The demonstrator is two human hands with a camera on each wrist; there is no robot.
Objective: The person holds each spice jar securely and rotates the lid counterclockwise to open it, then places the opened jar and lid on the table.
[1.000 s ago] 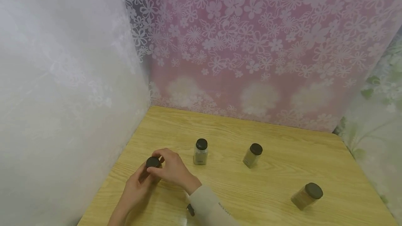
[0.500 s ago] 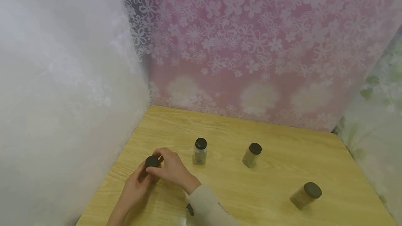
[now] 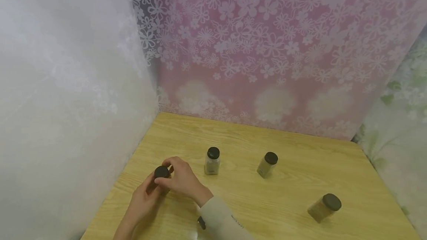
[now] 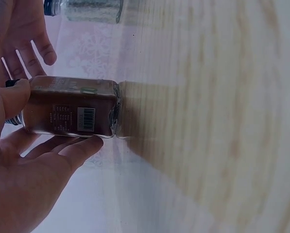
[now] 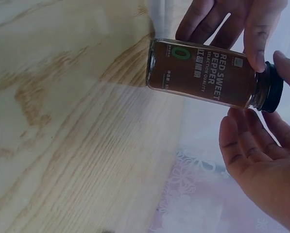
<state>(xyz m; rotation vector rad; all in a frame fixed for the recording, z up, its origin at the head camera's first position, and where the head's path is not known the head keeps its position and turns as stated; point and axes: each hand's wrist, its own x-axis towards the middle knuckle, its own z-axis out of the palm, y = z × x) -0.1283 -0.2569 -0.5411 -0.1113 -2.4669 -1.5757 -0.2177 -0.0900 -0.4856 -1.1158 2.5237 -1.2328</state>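
Note:
A clear glass spice jar (image 5: 198, 73) of red-brown powder, labelled "Red Sweet Pepper", is upright at the left part of the table, its base right at the tabletop. My left hand (image 3: 143, 201) grips its body, with the thumb on the upper part in the right wrist view. Around the black screw lid (image 3: 161, 172), the thumb and fingers of my right hand (image 3: 183, 179) pinch the rim. In the left wrist view the jar's back label (image 4: 85, 119) shows a barcode. Both hands hide most of the jar's body in the head view.
Three more black-lidded spice jars stand on the wooden table (image 3: 253, 203): one just right of my hands (image 3: 212, 162), another farther right (image 3: 267, 165), the last at the front right (image 3: 324, 207). A pink floral curtain (image 3: 267, 47) hangs behind, a white sheet (image 3: 73, 84) along the left.

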